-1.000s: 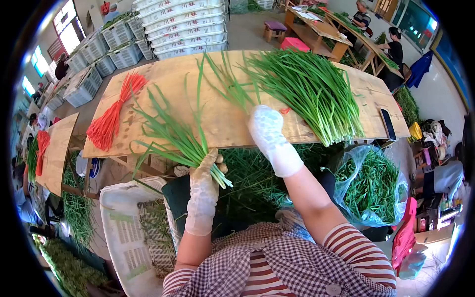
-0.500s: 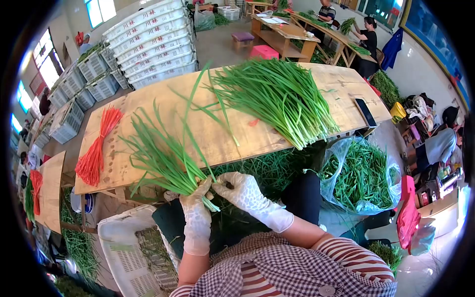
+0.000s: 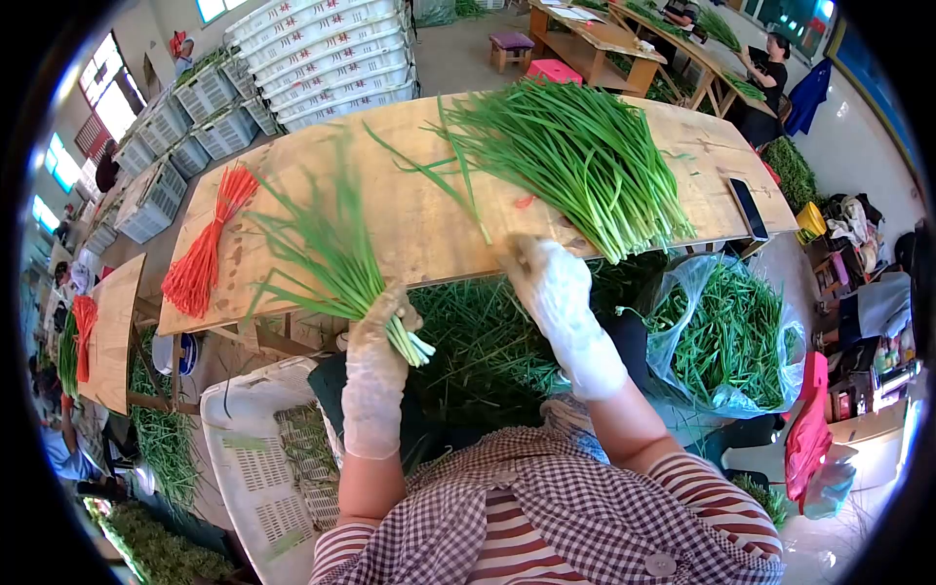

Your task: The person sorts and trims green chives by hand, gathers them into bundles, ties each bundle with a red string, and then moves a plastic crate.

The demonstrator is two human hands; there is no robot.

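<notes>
My left hand (image 3: 378,322), in a pale patterned glove, is closed around a small bunch of Chinese chives (image 3: 341,263). Their white cut ends stick out below the fist, and the green tips, partly blurred, fan out over the board. My gloved right hand (image 3: 548,275) is at the front edge of the wooden table (image 3: 429,244), left of the big pile's stems. Its fingers are smeared by motion, so I cannot make out whether they hold anything. The large pile of chives (image 3: 595,156) lies across the table, with a few loose leaves (image 3: 453,171) to its left.
A bundle of red ties (image 3: 210,244) lies at the table's left, a phone (image 3: 747,208) at its right. Below are a bag of green trimmings (image 3: 731,331) and a white crate (image 3: 244,419). Stacked white crates (image 3: 331,58) stand behind; a person (image 3: 770,73) sits far right.
My right hand has left the bunch and moved right and up to the table edge. The left hand still grips the chives, now more upright. The view has shifted slightly.
</notes>
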